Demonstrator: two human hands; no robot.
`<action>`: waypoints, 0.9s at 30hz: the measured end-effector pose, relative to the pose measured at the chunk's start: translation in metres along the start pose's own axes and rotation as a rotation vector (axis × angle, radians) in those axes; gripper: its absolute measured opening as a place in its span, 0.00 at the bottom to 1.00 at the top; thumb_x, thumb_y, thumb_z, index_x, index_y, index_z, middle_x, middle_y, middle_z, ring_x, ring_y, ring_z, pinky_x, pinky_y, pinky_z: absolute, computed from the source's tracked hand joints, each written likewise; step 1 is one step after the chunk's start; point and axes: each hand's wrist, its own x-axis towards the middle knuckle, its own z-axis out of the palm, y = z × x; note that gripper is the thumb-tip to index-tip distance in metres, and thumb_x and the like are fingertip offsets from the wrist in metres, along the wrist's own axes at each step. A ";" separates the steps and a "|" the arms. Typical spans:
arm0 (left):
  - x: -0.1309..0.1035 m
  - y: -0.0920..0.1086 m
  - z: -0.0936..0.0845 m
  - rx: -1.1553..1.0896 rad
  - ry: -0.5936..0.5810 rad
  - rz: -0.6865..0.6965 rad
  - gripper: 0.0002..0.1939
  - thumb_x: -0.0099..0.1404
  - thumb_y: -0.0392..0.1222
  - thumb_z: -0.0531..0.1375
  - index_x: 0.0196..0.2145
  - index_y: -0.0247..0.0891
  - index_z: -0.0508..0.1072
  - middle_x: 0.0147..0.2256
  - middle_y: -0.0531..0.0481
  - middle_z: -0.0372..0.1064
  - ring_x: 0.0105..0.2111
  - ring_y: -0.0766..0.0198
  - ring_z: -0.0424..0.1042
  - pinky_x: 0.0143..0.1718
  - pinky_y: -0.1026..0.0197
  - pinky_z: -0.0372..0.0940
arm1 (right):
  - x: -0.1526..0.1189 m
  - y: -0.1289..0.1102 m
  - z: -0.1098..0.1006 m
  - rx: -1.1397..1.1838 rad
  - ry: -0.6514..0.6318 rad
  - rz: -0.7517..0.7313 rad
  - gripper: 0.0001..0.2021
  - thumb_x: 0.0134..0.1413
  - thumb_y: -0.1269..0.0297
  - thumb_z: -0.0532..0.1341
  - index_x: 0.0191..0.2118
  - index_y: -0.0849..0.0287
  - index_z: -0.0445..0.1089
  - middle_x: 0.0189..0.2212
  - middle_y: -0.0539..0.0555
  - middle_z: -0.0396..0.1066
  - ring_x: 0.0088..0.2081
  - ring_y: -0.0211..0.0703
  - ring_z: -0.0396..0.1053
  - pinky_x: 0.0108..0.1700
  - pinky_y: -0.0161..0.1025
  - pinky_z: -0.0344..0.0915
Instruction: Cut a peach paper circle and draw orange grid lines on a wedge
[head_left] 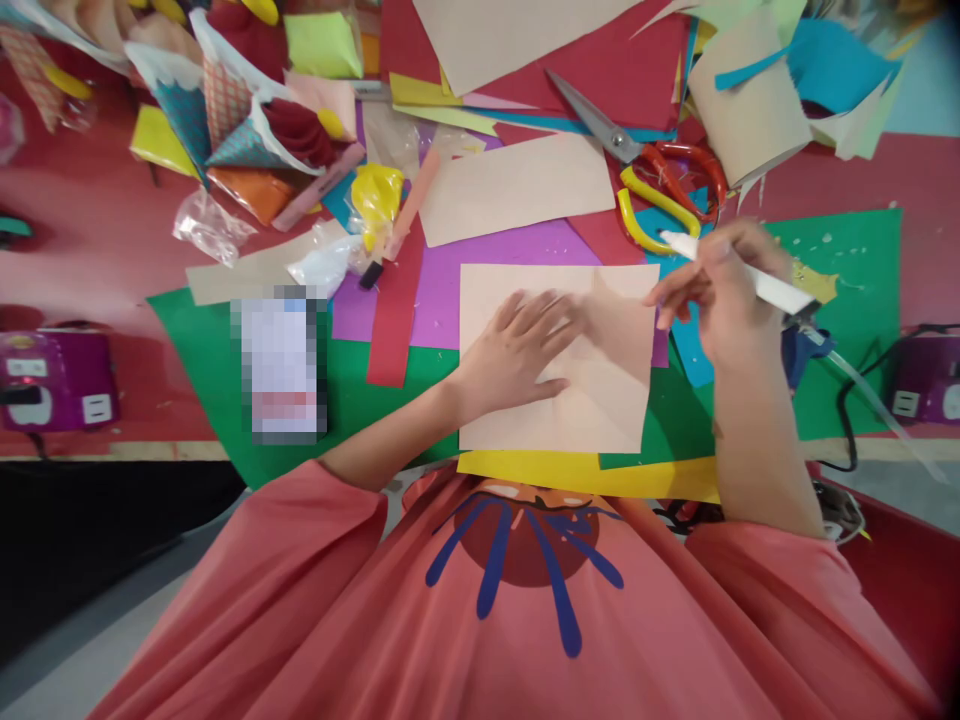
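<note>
Paper (pixel 607 410) under left hand (pixel 517 352), fingers spread, likely steadying it. Right hand (pixel 733 300) grips white marker (pixel 780 291) right of paper; scissors (pixel 616 142) beyond paper.

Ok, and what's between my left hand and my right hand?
Between your left hand and right hand, the head view shows the right part of the pale sheet, shadowed in places, with no object lying on that stretch.
</note>
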 end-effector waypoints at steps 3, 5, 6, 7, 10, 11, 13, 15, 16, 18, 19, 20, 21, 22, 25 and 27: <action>0.000 0.007 0.003 -0.012 0.005 -0.025 0.36 0.66 0.58 0.57 0.66 0.38 0.56 0.66 0.37 0.53 0.65 0.43 0.54 0.65 0.39 0.47 | 0.015 0.007 0.023 0.114 -0.094 0.111 0.22 0.57 0.40 0.55 0.40 0.53 0.72 0.21 0.50 0.75 0.16 0.40 0.69 0.14 0.35 0.51; -0.001 0.009 0.004 -0.004 0.013 -0.035 0.36 0.66 0.59 0.57 0.65 0.39 0.57 0.66 0.37 0.53 0.65 0.43 0.54 0.65 0.40 0.48 | 0.023 0.012 0.037 0.125 -0.092 0.153 0.20 0.56 0.42 0.57 0.37 0.54 0.74 0.25 0.50 0.74 0.20 0.39 0.70 0.16 0.35 0.56; -0.001 0.010 0.004 0.002 0.019 -0.039 0.36 0.66 0.60 0.56 0.65 0.40 0.57 0.66 0.37 0.52 0.65 0.43 0.53 0.65 0.40 0.48 | 0.026 0.014 0.043 0.119 -0.111 0.136 0.17 0.56 0.46 0.59 0.35 0.55 0.74 0.26 0.50 0.74 0.22 0.38 0.71 0.17 0.34 0.58; -0.001 0.010 0.005 0.009 0.022 -0.042 0.36 0.66 0.60 0.55 0.66 0.40 0.56 0.66 0.37 0.51 0.66 0.43 0.52 0.64 0.40 0.48 | 0.029 0.017 0.049 0.117 -0.112 0.133 0.14 0.57 0.50 0.60 0.34 0.56 0.74 0.24 0.50 0.73 0.22 0.37 0.70 0.18 0.33 0.59; -0.002 0.010 0.006 0.029 0.021 -0.044 0.37 0.66 0.61 0.54 0.67 0.40 0.54 0.67 0.37 0.49 0.66 0.44 0.51 0.64 0.40 0.49 | 0.034 0.025 0.060 0.098 -0.111 0.131 0.05 0.57 0.64 0.60 0.31 0.56 0.70 0.20 0.46 0.69 0.19 0.34 0.66 0.19 0.31 0.59; -0.002 0.011 0.006 0.034 0.019 -0.044 0.38 0.66 0.61 0.54 0.67 0.40 0.54 0.67 0.37 0.49 0.66 0.44 0.51 0.64 0.40 0.49 | 0.035 0.028 0.062 0.089 -0.108 0.135 0.05 0.56 0.67 0.60 0.29 0.55 0.68 0.19 0.45 0.69 0.19 0.33 0.65 0.18 0.30 0.58; -0.001 0.011 0.006 0.038 0.025 -0.047 0.38 0.66 0.62 0.55 0.66 0.40 0.55 0.67 0.37 0.50 0.66 0.43 0.52 0.64 0.40 0.49 | 0.035 0.032 0.064 0.059 -0.103 0.138 0.08 0.56 0.69 0.59 0.26 0.55 0.64 0.18 0.45 0.69 0.19 0.32 0.65 0.18 0.29 0.57; -0.001 0.011 0.006 0.035 0.029 -0.057 0.38 0.65 0.63 0.55 0.66 0.41 0.57 0.66 0.36 0.52 0.66 0.43 0.52 0.63 0.40 0.50 | 0.034 0.034 0.065 0.011 -0.096 0.119 0.11 0.59 0.66 0.58 0.25 0.56 0.64 0.19 0.45 0.69 0.19 0.32 0.65 0.18 0.29 0.57; -0.001 0.012 0.005 0.031 0.027 -0.063 0.38 0.65 0.63 0.56 0.65 0.42 0.57 0.66 0.36 0.53 0.66 0.43 0.52 0.63 0.40 0.50 | 0.033 0.035 0.065 -0.017 -0.094 0.104 0.11 0.60 0.65 0.57 0.25 0.56 0.65 0.20 0.46 0.69 0.19 0.32 0.65 0.18 0.30 0.57; -0.001 0.012 0.005 0.019 0.018 -0.072 0.38 0.64 0.64 0.55 0.65 0.42 0.58 0.66 0.36 0.52 0.66 0.42 0.52 0.63 0.40 0.50 | 0.032 0.035 0.064 -0.077 -0.088 0.062 0.13 0.61 0.61 0.58 0.25 0.56 0.66 0.20 0.46 0.68 0.19 0.32 0.65 0.19 0.31 0.60; -0.001 0.011 0.004 0.014 0.014 -0.074 0.38 0.64 0.64 0.55 0.65 0.42 0.57 0.66 0.36 0.52 0.66 0.42 0.52 0.63 0.40 0.50 | 0.032 0.035 0.064 -0.102 -0.085 0.041 0.13 0.61 0.60 0.59 0.25 0.55 0.66 0.19 0.46 0.67 0.19 0.32 0.64 0.20 0.32 0.61; -0.001 0.011 0.004 0.012 0.012 -0.075 0.38 0.65 0.64 0.55 0.65 0.42 0.57 0.66 0.36 0.51 0.66 0.42 0.52 0.63 0.40 0.50 | 0.031 0.035 0.064 -0.122 -0.084 0.023 0.14 0.60 0.59 0.59 0.24 0.55 0.65 0.18 0.45 0.66 0.19 0.33 0.64 0.21 0.32 0.62; -0.001 0.011 0.004 0.014 0.014 -0.072 0.38 0.65 0.64 0.55 0.65 0.42 0.57 0.66 0.36 0.52 0.66 0.42 0.52 0.63 0.40 0.50 | 0.031 0.035 0.064 -0.139 -0.086 0.010 0.15 0.60 0.58 0.60 0.23 0.55 0.63 0.18 0.45 0.65 0.19 0.33 0.64 0.22 0.32 0.63; -0.001 0.011 0.004 0.019 0.017 -0.070 0.38 0.65 0.64 0.55 0.65 0.42 0.57 0.66 0.36 0.52 0.65 0.43 0.53 0.63 0.40 0.50 | 0.031 0.036 0.064 -0.153 -0.089 0.001 0.16 0.60 0.59 0.61 0.23 0.55 0.62 0.17 0.44 0.64 0.19 0.33 0.64 0.22 0.32 0.63; -0.001 0.011 0.006 0.033 0.023 -0.067 0.38 0.65 0.64 0.53 0.66 0.43 0.56 0.65 0.37 0.54 0.65 0.43 0.54 0.63 0.41 0.50 | 0.032 0.038 0.065 -0.189 -0.102 -0.015 0.17 0.60 0.61 0.60 0.21 0.56 0.59 0.16 0.44 0.62 0.19 0.32 0.64 0.22 0.32 0.61; -0.002 0.010 0.007 0.028 0.021 -0.069 0.38 0.66 0.65 0.53 0.66 0.43 0.56 0.65 0.37 0.54 0.65 0.43 0.54 0.64 0.41 0.49 | 0.032 0.038 0.065 -0.212 -0.107 -0.028 0.17 0.60 0.60 0.61 0.21 0.56 0.59 0.16 0.44 0.62 0.19 0.32 0.64 0.23 0.32 0.62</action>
